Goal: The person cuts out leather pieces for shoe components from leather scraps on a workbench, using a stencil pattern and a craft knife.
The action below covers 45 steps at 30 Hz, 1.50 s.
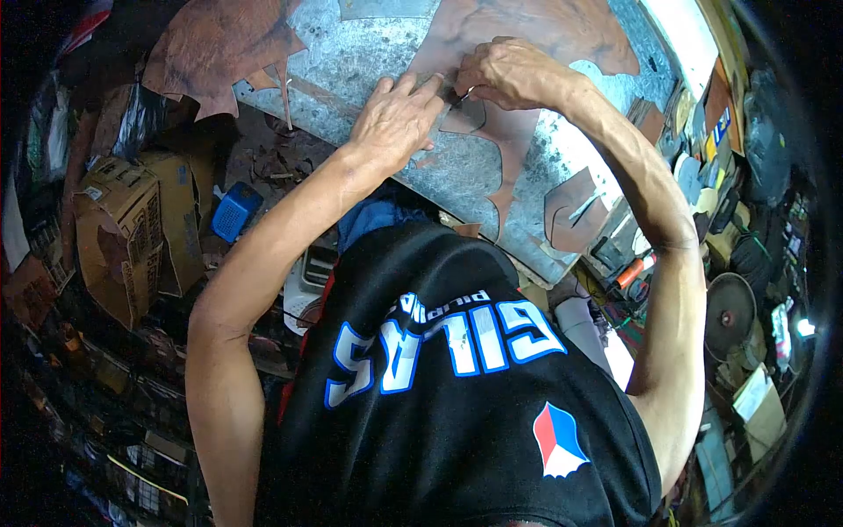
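Note:
A large piece of brown leather (562, 39) with cut-out edges lies on the grey metal-topped table (351, 53). My left hand (397, 116) rests flat near the leather's left edge, fingers spread and holding nothing. Close to its fingertips, my right hand (514, 77) is closed on a slim pointed tool (460, 98), mostly hidden by the fingers, with its tip down at the leather. A dark grey flat piece (467, 116) lies just below the tool. From there a narrow leather offcut (507, 167) curves toward the table's near edge.
Another brown leather hide (215, 48) overhangs the table's left side. A leather piece (575, 206) lies near the front right corner. Cardboard boxes (132, 228) and a blue plastic item (235, 211) stand at left. An orange-labelled cylinder (636, 270) and clutter crowd the right.

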Motion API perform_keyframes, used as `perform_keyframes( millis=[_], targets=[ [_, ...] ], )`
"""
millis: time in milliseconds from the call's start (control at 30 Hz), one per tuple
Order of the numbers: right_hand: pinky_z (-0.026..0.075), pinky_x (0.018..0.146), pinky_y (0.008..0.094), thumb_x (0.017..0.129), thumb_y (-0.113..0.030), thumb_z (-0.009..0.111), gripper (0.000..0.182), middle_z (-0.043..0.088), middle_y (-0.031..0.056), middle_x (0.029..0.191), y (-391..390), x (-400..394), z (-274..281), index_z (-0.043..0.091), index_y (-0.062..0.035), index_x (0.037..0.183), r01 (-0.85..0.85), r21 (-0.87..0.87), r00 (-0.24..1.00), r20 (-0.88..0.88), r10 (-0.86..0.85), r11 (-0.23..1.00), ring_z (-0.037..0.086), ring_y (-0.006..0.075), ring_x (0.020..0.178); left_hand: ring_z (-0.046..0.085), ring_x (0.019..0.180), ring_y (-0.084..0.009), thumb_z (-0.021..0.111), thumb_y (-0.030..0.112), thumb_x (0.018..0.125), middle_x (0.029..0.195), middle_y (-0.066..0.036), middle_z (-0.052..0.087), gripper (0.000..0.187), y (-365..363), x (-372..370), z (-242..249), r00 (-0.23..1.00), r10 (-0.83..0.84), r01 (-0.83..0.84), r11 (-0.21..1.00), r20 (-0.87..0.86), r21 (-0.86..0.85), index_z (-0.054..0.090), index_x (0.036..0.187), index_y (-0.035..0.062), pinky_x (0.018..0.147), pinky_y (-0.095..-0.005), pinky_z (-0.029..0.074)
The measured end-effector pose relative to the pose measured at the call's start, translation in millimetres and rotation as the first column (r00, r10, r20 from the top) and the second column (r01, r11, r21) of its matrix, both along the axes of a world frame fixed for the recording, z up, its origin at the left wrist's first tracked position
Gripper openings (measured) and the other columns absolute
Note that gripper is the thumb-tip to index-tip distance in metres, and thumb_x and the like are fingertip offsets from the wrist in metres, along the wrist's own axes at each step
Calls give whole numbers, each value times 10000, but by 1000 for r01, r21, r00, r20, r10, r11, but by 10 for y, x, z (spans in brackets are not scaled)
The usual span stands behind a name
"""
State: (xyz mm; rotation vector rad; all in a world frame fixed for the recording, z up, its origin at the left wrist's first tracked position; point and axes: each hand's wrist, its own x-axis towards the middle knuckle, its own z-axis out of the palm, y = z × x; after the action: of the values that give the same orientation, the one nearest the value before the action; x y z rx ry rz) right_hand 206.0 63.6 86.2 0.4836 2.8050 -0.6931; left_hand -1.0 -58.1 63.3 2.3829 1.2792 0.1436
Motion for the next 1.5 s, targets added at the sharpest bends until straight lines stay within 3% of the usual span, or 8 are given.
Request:
perform_keyframes(
  millis=[267,467,667,700,833,1133,1267,1500],
  targets=[
    [502,907,410,871,-183,673,183,704,47,1020,-86,144,-71,730,-108,1028,92,56,995,-33,-90,994,649,267,1018,479,1264,-304,821,275,709,1451,-123,472,500,-18,11,-17,999,-5,5,1000,-34,10,602,1085,29,987,-433,423],
    [540,785,416,895,-198,647,187,698,82,989,-348,227,3,715,-97,1037,238,45,971,-14,-238,970,668,308,914,479,1266,-301,810,286,719,1463,-124,464,510,-13,13,-2,996,-28,30,999,-82,15,605,1120,45,983,-428,429],
    [547,683,461,916,-218,618,175,686,141,871,-816,196,62,669,-115,1048,576,29,815,48,-577,817,682,355,770,489,1260,-333,761,317,776,1470,-133,459,544,-33,40,13,985,-60,67,997,-159,38,613,1287,207,978,-443,434],
    [546,672,468,920,-214,614,163,687,168,850,-889,183,27,664,-100,1024,613,-16,789,-37,-613,790,679,373,745,489,1260,-333,761,317,776,1470,-133,459,544,-29,46,24,985,-62,68,997,-159,38,613,1287,207,978,-443,434],
    [529,659,462,931,-192,617,158,684,188,829,-1075,76,82,652,-39,946,750,-85,659,11,-752,656,678,380,765,499,1254,-341,748,321,794,1473,-140,456,528,-15,55,63,976,-80,86,996,-200,18,614,1296,228,980,-451,433],
    [524,663,453,929,-186,623,175,677,217,761,-1356,62,121,660,-22,979,851,-178,507,30,-862,494,682,401,747,499,1255,-330,750,319,799,1462,-149,467,511,23,87,100,967,-95,97,995,-234,-5,620,1284,225,983,-451,431],
    [517,665,454,926,-184,631,183,674,219,766,-1557,186,131,660,-13,983,854,-157,509,51,-859,497,675,406,750,497,1256,-327,760,310,790,1467,-151,460,532,15,77,64,969,-101,103,995,-224,1,614,1295,232,993,-453,430],
    [532,667,483,916,-192,643,201,646,200,931,-1785,289,288,648,-75,1080,846,-225,473,-101,-875,483,663,418,792,497,1251,-335,785,295,761,1467,-146,458,618,30,70,102,974,-101,95,995,-205,-37,581,1333,180,997,-456,430]
  ],
)
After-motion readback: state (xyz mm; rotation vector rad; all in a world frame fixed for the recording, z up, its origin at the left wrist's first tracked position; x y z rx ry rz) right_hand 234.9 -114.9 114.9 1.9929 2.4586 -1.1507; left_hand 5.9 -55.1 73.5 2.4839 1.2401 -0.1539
